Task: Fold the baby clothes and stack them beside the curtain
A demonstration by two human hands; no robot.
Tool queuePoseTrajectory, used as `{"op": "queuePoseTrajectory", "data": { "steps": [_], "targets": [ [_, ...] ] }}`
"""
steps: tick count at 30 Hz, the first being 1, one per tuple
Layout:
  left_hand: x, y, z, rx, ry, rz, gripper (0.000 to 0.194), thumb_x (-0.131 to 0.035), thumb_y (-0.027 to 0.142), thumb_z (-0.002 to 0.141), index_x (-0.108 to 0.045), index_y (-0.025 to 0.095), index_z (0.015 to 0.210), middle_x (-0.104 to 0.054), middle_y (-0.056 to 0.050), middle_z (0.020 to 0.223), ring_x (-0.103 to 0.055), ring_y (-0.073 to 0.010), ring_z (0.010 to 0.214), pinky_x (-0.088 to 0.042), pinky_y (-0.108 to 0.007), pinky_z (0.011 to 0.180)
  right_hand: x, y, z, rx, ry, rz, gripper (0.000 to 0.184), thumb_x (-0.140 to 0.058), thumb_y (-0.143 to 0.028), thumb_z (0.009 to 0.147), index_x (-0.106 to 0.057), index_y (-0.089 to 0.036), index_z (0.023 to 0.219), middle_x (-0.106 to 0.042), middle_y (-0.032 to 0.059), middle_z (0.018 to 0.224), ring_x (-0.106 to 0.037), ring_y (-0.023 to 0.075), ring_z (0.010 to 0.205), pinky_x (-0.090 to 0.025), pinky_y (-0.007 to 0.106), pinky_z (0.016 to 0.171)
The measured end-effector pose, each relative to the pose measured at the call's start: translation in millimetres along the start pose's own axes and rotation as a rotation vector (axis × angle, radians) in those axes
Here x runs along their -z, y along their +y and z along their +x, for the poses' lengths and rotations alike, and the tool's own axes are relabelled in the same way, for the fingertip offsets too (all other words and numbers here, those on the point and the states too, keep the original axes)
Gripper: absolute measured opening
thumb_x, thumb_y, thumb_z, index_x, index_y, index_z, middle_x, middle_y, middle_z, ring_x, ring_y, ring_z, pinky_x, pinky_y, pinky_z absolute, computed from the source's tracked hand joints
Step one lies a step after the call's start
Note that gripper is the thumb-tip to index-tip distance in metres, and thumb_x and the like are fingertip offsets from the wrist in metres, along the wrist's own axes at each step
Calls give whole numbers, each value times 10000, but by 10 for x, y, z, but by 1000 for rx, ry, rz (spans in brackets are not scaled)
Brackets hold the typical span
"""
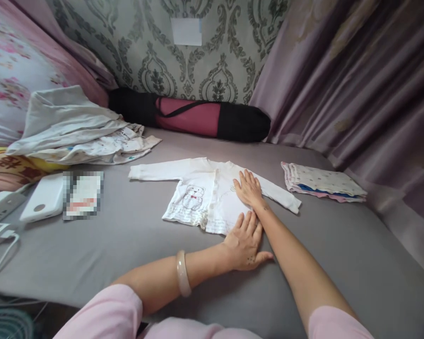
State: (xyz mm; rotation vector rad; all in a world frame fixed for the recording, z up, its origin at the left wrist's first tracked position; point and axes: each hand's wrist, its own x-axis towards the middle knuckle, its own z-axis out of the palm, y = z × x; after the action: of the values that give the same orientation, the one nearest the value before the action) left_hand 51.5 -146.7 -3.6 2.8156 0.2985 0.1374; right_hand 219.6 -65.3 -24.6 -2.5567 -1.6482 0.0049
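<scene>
A small white long-sleeved shirt [198, 181] with a bear print lies spread on the grey sheet, its sleeves stretched out to both sides. My left hand [245, 242], with a pale bangle [183, 273] on the forearm, rests flat at the shirt's lower right corner, fingers extended and thumb out to the right. Just beyond it, my right hand [249, 188] lies flat on the right front panel near the sleeve. Part of that panel is hidden under both hands. Neither hand grips anything.
Folded clothes [325, 181] are stacked at the right. A loose heap of pale clothes [81, 129] lies at the left, near a white power bank [44, 197], a blurred packet [85, 195] and a power strip [3, 207]. A long black-and-red bag [189, 115] lies along the wall.
</scene>
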Motion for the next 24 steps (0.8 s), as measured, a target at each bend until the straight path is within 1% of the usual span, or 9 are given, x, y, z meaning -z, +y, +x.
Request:
{"op": "queuePoseTrajectory", "data": {
  "steps": [3,6,9,11,13,15,17,20,24],
  "targets": [
    [-6,51,-101,-54,10,-53,901,-284,663,938,-248,-41,1500,-220,-294,1560,-132,-390,1474,-125,-482,1208,-22,11,7,3,7,-20,619,-212,-467,1014,-312,-126,1521,-242,127,1606,-209,275,1473,-157,442,1181],
    [107,62,-229,-188,-21,-137,872,-363,628,941,-263,-40,1493,-266,-277,1554,-159,-363,1477,-129,-447,1217,-23,13,7,3,2,-24,619,-206,-465,1013,-317,-126,1519,-237,122,1608,-209,273,1473,-166,445,1181],
    [362,-75,-377,-337,-77,-294,743,-411,568,955,-366,29,1464,-350,-239,1532,-298,-309,1446,-268,-386,1181,-12,8,3,6,0,-28,619,-207,-460,1012,-321,-119,1517,-238,125,1607,-212,272,1473,-172,446,1182],
    [547,-291,-494,-330,1,-410,581,-419,494,977,-469,101,1403,-446,-190,1483,-429,-244,1376,-365,-307,1114,-7,2,2,7,-2,-38,619,-211,-455,1012,-321,-115,1517,-240,130,1606,-213,273,1473,-170,447,1184],
    [687,-601,-638,-151,190,-470,428,-404,407,996,-562,144,1295,-591,-150,1331,-550,-204,1240,-419,-292,1050,-5,-7,5,4,-14,-42,622,-213,-456,1012,-312,-113,1520,-230,133,1609,-206,278,1475,-167,452,1186],
    [765,-958,-807,167,391,-415,337,-443,375,972,-619,169,1172,-672,-127,1154,-615,-213,1080,-469,-321,953,-1,-13,11,-3,-35,-47,628,-214,-459,1011,-294,-111,1527,-214,139,1612,-192,281,1480,-162,455,1188],
    [796,-1286,-983,504,504,-294,299,-442,356,955,-647,168,1066,-689,-113,1036,-623,-217,973,-471,-327,888,16,-13,23,-4,-59,-59,635,-222,-459,1010,-278,-103,1532,-200,148,1615,-179,285,1483,-160,457,1188],
    [822,-1583,-1192,860,369,-196,266,-455,323,921,-666,163,951,-697,-101,918,-624,-219,864,-448,-304,773,80,-9,43,6,-107,-67,654,-236,-464,1006,-260,-80,1534,-181,170,1615,-172,304,1484,-168,469,1185],
    [916,-1584,-1286,970,141,-231,278,-476,377,906,-672,182,881,-708,-89,875,-630,-218,823,-396,-279,678,211,-135,9,15,-111,-62,623,-306,-406,996,-306,-50,1507,-232,223,1587,-214,330,1468,-200,530,1160]
  ]
}}
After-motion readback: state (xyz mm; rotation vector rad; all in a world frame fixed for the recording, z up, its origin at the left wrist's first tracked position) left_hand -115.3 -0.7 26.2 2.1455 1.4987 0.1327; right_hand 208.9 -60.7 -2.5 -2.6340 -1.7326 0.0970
